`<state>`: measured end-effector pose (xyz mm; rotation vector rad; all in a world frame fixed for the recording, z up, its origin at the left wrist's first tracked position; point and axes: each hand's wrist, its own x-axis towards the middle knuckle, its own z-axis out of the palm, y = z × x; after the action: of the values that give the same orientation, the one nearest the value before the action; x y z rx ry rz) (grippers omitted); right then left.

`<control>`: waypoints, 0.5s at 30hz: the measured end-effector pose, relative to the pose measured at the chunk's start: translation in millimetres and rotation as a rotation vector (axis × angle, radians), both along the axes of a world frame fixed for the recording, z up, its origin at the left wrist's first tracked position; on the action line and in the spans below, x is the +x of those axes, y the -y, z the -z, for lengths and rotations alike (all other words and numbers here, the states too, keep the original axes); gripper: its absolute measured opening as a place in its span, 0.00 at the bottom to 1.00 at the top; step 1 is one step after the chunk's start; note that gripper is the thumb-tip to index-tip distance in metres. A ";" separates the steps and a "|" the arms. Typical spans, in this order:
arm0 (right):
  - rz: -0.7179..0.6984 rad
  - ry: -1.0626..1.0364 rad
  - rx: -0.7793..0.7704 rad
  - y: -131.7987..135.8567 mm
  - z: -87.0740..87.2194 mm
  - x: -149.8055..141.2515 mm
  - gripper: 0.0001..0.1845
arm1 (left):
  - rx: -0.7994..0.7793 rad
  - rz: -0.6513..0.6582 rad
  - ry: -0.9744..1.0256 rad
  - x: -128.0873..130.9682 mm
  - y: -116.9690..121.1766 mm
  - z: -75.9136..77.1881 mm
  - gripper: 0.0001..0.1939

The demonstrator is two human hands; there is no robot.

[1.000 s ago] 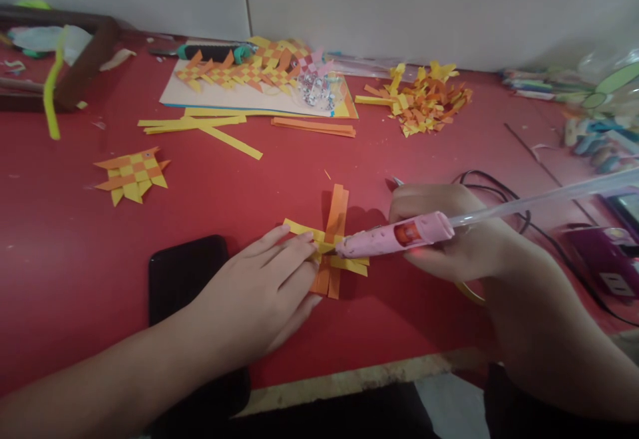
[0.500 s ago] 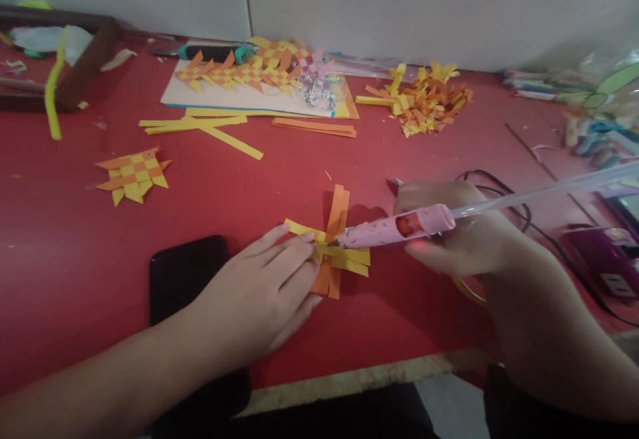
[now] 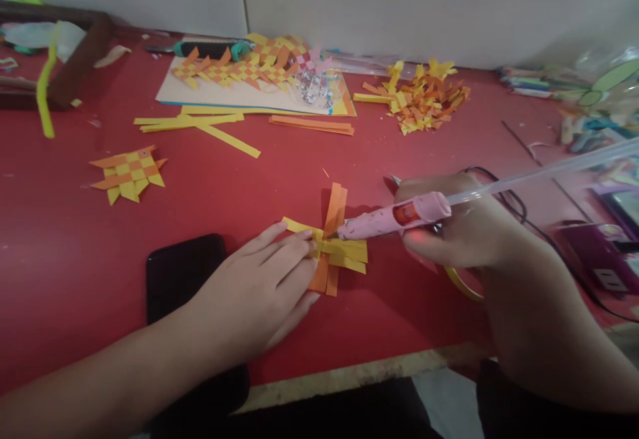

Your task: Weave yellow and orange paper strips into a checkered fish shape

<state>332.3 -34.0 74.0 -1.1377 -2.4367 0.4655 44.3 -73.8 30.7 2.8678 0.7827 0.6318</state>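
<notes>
My right hand is closed around a pink hot glue gun with a long clear glue stick running out of its back. Its nozzle points down at the middle of a cross of woven orange and yellow paper strips, at or very near the paper. My left hand lies over the left side of the cross, fingers stretched out and pressing it to the table. Under the right hand show a metal tip and a yellow loop, perhaps scissors; whether the hand holds them is hidden.
A finished woven paper fish lies left, above a black phone. Behind are loose yellow strips, orange strips, more woven fish on paper sheets, and a pile of scraps. A purple box and cable are at right.
The glue gun's nozzle has shifted slightly up and left over the paper cross. My left hand stays on the strips. The whole view has drifted a little.
</notes>
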 end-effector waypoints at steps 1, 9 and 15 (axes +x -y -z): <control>0.007 0.016 0.011 0.3 -0.8 -0.1 0.07 | -0.003 0.001 -0.002 0.0 0.1 0.1 0.15; 0.045 0.175 0.071 0.8 -18.5 -11.5 0.03 | -0.010 -0.002 -0.019 0.2 -0.1 0.0 0.13; 0.021 0.445 0.146 -6.8 -39.6 -22.4 0.11 | -0.019 0.021 -0.017 0.1 -1.4 -1.4 0.13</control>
<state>309.9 -27.2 113.6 -1.3134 -2.7708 0.0213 44.4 -72.4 32.1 2.8639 0.7564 0.5956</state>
